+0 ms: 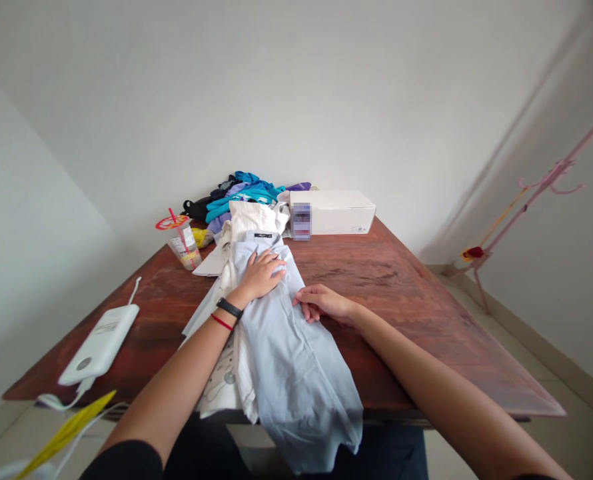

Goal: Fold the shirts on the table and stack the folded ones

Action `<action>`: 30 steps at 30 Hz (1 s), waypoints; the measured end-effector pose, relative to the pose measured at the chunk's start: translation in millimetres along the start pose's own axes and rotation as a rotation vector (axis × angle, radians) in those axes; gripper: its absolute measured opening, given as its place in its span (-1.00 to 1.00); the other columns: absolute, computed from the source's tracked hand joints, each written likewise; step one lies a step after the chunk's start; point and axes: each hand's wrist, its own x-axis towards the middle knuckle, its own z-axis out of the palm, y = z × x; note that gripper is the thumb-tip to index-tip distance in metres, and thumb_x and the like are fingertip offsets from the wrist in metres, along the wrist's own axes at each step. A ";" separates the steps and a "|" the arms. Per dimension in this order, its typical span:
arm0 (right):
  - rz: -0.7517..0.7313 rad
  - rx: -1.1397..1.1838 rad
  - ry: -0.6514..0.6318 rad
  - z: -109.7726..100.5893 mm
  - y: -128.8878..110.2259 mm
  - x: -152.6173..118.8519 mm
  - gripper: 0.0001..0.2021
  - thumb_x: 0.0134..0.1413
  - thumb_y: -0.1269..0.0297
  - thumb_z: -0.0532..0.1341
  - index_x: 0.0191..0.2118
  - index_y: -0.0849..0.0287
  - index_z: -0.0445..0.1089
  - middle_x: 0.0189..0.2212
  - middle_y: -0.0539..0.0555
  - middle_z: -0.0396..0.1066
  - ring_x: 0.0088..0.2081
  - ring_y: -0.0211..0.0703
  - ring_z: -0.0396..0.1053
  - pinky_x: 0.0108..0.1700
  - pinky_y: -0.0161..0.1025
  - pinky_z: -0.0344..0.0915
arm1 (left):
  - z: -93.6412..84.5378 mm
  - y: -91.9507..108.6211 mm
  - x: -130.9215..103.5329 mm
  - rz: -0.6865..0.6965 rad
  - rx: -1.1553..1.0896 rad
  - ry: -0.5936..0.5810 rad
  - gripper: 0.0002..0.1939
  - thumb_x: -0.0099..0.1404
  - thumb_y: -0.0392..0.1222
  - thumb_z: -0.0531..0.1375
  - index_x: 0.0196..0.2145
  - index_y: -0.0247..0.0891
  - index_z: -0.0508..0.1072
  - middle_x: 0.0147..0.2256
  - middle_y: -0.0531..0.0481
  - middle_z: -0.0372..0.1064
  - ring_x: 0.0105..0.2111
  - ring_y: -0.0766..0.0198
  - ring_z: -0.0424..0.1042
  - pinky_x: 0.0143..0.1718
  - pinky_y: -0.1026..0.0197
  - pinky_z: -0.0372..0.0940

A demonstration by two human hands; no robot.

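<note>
A light blue shirt point(291, 360) with a dark neck label lies lengthwise over white garments point(226, 373), one of them ribbed and one printed. Its lower end hangs over the near table edge. My left hand point(264, 273) rests flat on the upper part of the shirt, fingers stretched out. At the shirt's right edge, my right hand point(324, 303) is closed, thumb and fingertips pinching the cloth. A dark wristband and a red string are around my left wrist.
Behind the shirt are a pile of crumpled clothes point(246, 193) and a white box point(336, 213). A plastic cup with straw point(181, 243) stands left, near a white power bank point(99, 343) with a cable. A pink rack point(536, 187) stands beyond the table point(401, 300).
</note>
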 end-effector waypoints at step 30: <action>0.029 -0.087 0.079 1.1 7.9 3.9 -0.51 0.09 -0.17 0.33 -0.26 0.26 0.47 -0.66 -0.02 0.43 -0.66 -0.33 0.27 -0.62 -0.39 -0.01 | -8.0 -9.0 6.0 0.006 -0.387 0.549 -0.65 0.43 -0.23 0.08 -0.03 -0.27 0.65 0.00 -0.12 0.58 0.05 0.10 0.54 0.18 0.04 0.36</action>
